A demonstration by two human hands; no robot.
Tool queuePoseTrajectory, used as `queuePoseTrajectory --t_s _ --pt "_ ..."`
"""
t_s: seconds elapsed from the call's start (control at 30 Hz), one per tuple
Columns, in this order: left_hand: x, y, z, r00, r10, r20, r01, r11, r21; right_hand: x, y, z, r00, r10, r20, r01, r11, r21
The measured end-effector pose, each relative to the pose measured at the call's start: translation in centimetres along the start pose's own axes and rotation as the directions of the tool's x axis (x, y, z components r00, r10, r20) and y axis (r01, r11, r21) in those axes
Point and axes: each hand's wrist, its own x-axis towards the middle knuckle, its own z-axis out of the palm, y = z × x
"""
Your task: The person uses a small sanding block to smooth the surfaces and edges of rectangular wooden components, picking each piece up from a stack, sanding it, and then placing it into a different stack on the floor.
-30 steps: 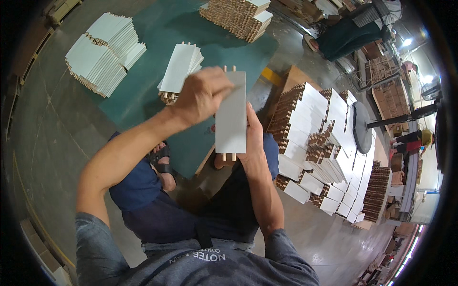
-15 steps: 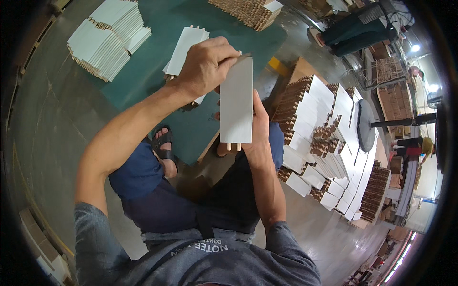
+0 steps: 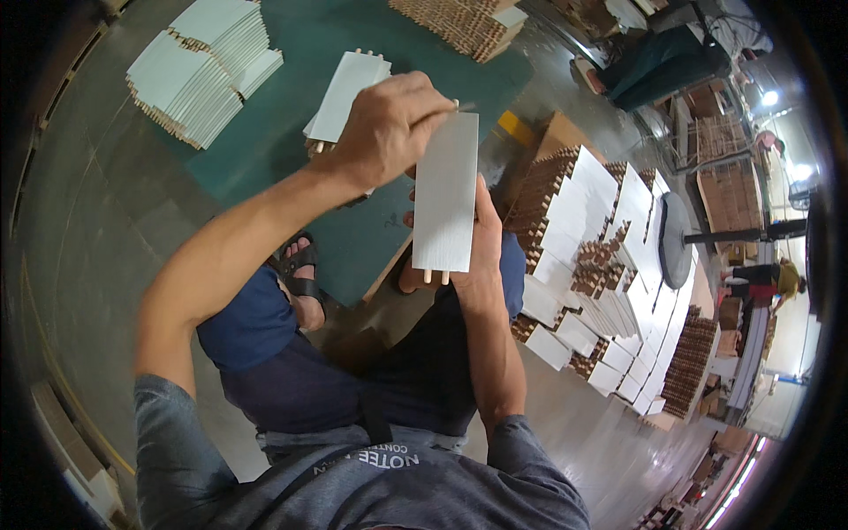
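Note:
A white panel [image 3: 446,194] with two wooden dowels standing out of its lower end is upright in front of me. My right hand [image 3: 485,231] is closed around its right side, with some fingers behind it. At the panel's top end my left hand [image 3: 399,124] is closed in a pinch. A thin edge pokes out past its fingertips beside a dowel tip; what the fingers hold is too small to make out. Beyond my left forearm lies a small pile of similar white panels with dowels [image 3: 344,95], partly hidden by that hand.
A green board [image 3: 291,53] covers the floor ahead. On it stand stacked white panels [image 3: 199,75] at far left and a stack of wooden-edged panels [image 3: 459,26] at the back. Many panels [image 3: 574,203] stand at right, beside a black round-headed stand [image 3: 676,237]. Another person [image 3: 662,66] is at upper right.
The panel and both hands have shifted slightly right. My left hand has slid a little along the panel's top end, still pinched. My right hand keeps its hold.

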Motion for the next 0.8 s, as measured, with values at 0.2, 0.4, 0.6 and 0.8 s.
queuePoseTrajectory --t_s 0.2,0.4,0.6,0.8 --pt "-3.8 1.5 2.1 0.962 0.230 0.149 -0.225 0.973 -0.054 1.1 0.2 -1.3 0.992 0.071 -0.106 -0.042 0.968 0.249" --pt "-6.6 5.8 1.0 0.922 0.307 0.237 -0.276 0.949 -0.153 0.8 -0.6 0.3 0.999 0.052 -0.014 -0.049 0.983 0.176" --pt "-1.2 -0.3 0.2 0.996 0.083 0.035 -0.085 0.995 0.044 0.7 0.4 -0.7 0.999 0.007 0.050 -0.008 1.000 0.026" --pt "-8.2 7.1 1.8 0.875 0.350 0.333 -0.285 0.931 -0.229 0.9 -1.0 -2.2 0.982 0.068 0.176 -0.086 0.992 0.097"
